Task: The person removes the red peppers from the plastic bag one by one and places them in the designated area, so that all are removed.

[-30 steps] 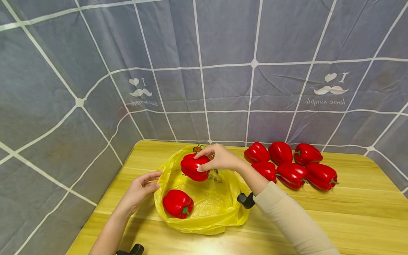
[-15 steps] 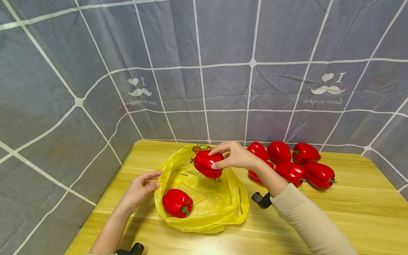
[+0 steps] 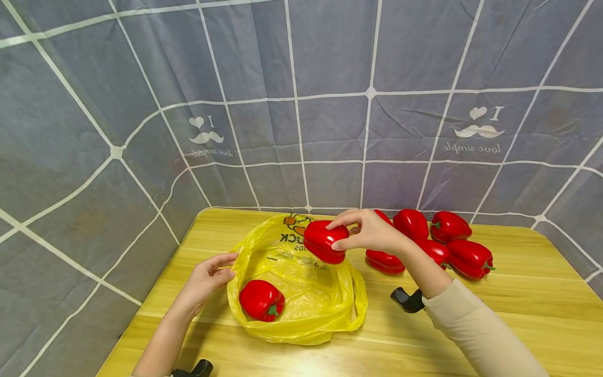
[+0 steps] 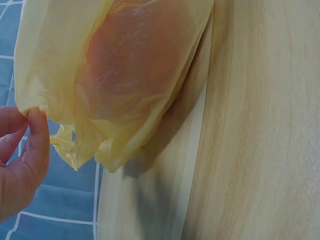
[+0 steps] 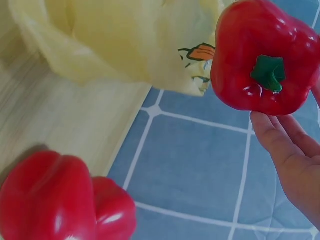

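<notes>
My right hand (image 3: 372,230) grips a red bell pepper (image 3: 324,242) above the right back rim of a yellow plastic bag (image 3: 301,335). In the right wrist view the green stem of that held bell pepper (image 5: 235,55) faces the camera. With thumb and fingers my left hand (image 3: 207,283) pinches the bag's left rim; the left wrist view shows the pinched plastic bag (image 4: 55,65) close up. Inside the open bag, at its left, lies another red bell pepper (image 3: 261,300), seen as a red shape through the plastic in the left wrist view.
Several more red bell peppers (image 3: 471,258) lie grouped at the back right of the wooden table (image 3: 532,309), some partly behind my right hand and forearm. A grey curtain with white lines (image 3: 334,131) hangs along the table's back and left sides.
My right hand has carried its bell pepper rightward, from over the bag's middle to its right back rim. The left hand keeps its pinch on the bag, and the other peppers stay put.
</notes>
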Motion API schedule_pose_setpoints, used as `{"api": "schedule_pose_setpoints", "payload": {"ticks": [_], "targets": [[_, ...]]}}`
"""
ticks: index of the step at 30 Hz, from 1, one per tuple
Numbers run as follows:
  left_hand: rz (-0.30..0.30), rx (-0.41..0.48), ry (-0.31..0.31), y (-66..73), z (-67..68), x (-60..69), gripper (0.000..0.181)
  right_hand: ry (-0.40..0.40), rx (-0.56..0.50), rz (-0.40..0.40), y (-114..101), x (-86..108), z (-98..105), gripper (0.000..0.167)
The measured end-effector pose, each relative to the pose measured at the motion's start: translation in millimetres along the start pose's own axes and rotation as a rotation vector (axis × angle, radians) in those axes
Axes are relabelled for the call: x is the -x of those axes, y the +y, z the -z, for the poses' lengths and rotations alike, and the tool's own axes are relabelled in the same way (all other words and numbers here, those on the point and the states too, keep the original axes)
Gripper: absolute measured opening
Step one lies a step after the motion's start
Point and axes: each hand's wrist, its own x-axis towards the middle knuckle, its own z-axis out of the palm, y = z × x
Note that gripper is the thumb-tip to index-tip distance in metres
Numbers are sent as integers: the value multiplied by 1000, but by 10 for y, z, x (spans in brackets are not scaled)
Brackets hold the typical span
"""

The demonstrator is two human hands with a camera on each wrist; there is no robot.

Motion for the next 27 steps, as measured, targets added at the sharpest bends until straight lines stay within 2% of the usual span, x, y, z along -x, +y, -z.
{"api": "schedule_pose_setpoints", "payload": {"ticks": [5, 12, 16, 19, 22, 27], "targets": [[1, 8, -2, -4, 11, -1, 46, 18, 23, 11, 45, 100, 51, 36], [-4, 0, -16, -8, 17, -3, 44, 52, 29, -29, 119, 279, 146, 38], [-3, -5, -19, 9, 0, -5, 44, 93, 104, -49, 177, 406, 237, 39], [-4, -8, -22, 20, -12, -7, 44, 116, 171, -36, 219, 501, 298, 38], [-7, -7, -24, 24, -22, -13, 44, 119, 192, -12, 263, 584, 344, 38], [-9, -2, -30, 21, -33, -26, 44, 112, 205, -26, 332, 703, 384, 36]]}}
